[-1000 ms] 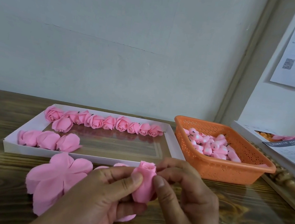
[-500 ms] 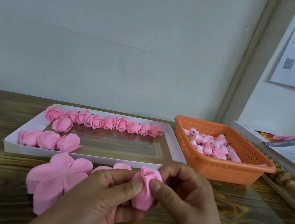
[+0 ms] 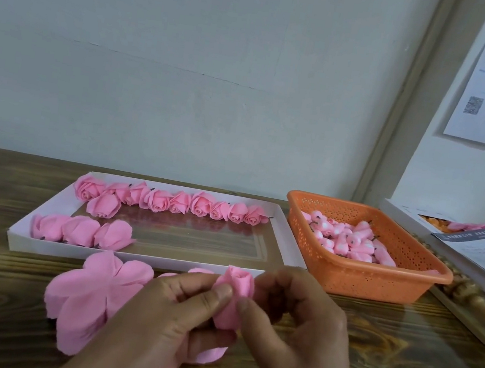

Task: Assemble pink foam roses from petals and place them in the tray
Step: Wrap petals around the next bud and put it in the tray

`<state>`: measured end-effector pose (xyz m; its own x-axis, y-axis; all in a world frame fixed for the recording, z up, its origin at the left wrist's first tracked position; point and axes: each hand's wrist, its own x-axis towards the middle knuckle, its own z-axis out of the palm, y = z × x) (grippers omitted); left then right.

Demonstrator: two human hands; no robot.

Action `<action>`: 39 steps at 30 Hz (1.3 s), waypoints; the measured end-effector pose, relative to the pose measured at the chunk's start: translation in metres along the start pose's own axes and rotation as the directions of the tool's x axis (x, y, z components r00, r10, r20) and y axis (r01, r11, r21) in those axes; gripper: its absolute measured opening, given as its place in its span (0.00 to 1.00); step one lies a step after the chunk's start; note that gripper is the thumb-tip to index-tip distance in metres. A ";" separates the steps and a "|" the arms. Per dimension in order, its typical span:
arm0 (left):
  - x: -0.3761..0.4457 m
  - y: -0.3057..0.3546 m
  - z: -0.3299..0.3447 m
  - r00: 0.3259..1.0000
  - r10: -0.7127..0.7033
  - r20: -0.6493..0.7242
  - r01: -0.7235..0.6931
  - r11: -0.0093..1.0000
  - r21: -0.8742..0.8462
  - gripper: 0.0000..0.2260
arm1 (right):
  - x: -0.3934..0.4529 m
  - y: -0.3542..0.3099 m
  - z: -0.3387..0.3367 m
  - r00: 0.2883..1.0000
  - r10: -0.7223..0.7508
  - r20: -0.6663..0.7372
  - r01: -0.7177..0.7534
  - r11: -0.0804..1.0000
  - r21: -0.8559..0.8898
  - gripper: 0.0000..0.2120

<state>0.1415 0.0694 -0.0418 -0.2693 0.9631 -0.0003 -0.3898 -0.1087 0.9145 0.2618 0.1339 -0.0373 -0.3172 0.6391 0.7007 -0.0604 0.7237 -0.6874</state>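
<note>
Both hands hold a small pink foam rosebud (image 3: 235, 295) just above the table, in front of the tray. My left hand (image 3: 158, 328) pinches its left side with the thumb. My right hand (image 3: 298, 332) pinches its right side, fingers curled round the bud's back. A flat pink flower-shaped petal sheet (image 3: 92, 290) lies on the table to the left, partly under my left hand. The white tray (image 3: 137, 258) behind holds a back row of several finished roses (image 3: 176, 202) and three more roses (image 3: 82, 231) at its front left.
An orange perforated basket (image 3: 377, 280) with several pink-and-white rose cores (image 3: 348, 242) stands right of the tray. A white box with papers (image 3: 481, 251) sits at the far right. A wall runs close behind the wooden table (image 3: 397, 361).
The rosebud has been turned and lowered slightly between my fingers. My right-hand fingers have shifted round its top and back. Nothing else has moved.
</note>
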 end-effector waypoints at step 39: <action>-0.004 0.005 0.001 0.998 0.060 0.012 -0.061 0.995 0.079 0.14 | 0.003 0.003 -0.008 0.978 0.187 0.087 -0.203 0.950 0.238 0.05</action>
<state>0.1418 0.0654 -0.0370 -0.2822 0.9575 0.0595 -0.3014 -0.1474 0.9420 0.2683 0.1400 -0.0356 -0.4043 0.7379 0.5404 -0.2187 0.4957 -0.8405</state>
